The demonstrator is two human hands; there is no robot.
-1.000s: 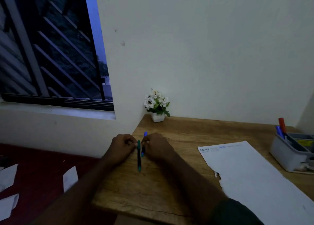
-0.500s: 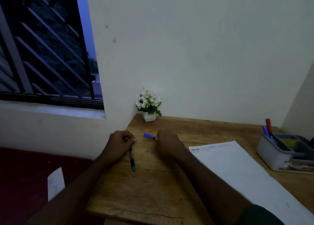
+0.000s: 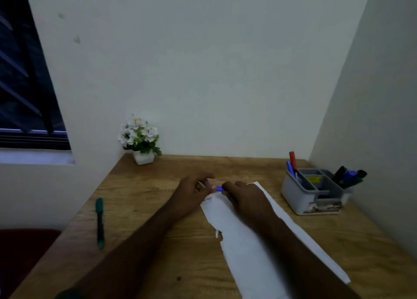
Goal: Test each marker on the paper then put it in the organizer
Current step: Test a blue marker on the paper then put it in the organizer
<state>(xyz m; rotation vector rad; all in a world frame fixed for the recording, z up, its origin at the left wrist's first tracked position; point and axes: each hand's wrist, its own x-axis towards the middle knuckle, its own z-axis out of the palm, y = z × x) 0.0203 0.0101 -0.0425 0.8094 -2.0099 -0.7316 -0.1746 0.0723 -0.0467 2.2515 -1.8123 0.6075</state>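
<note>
A blue marker (image 3: pixel 218 188) is held between my two hands over the top left corner of the white paper (image 3: pixel 246 249). My right hand (image 3: pixel 244 193) closes around its body, and my left hand (image 3: pixel 194 191) pinches its other end; only a short blue piece shows between them. A green marker (image 3: pixel 99 222) lies by itself on the wooden desk near the left edge. The grey organizer (image 3: pixel 316 191) stands at the back right, with a red and a blue marker upright in its left slot and several dark markers leaning in its right slot.
A small white pot of white flowers (image 3: pixel 141 138) stands at the desk's back left corner. Walls close the desk at the back and on the right. The desk's left edge drops to a dark red floor. A window is at the far left.
My left hand let go of the green marker, which now lies on the desk. Both hands moved right to the paper's corner and now meet on the blue marker. The view also turned right.
</note>
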